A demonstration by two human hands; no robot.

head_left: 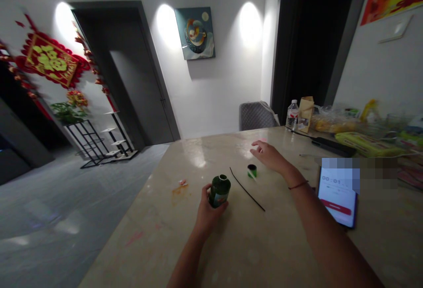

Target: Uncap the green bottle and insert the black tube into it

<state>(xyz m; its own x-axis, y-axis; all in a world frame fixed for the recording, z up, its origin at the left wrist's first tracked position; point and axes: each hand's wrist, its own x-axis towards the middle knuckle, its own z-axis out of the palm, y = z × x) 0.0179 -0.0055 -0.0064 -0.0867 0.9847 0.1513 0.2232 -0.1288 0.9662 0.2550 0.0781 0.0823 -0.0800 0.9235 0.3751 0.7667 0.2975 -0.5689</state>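
Observation:
My left hand (207, 215) grips a dark green bottle (220, 191) with a label on its side, holding it upright just above the marble table top (264, 252). My right hand (269, 156) hovers open with spread fingers, nearest to a small green and black cylinder (252, 171) standing on the table. Between the two hands lies a thin black strip (247, 188), running diagonally and touching neither hand. An orange stain (180, 189) and a small scrap mark the table left of the bottle.
A phone (337, 196) showing a timer lies right of my right arm. At the far end stand a water bottle (292, 115), a paper bag (306, 114), plastic-wrapped packages (333, 122) and a black oblong device (333, 147). The table's left edge drops to a grey floor (72, 204).

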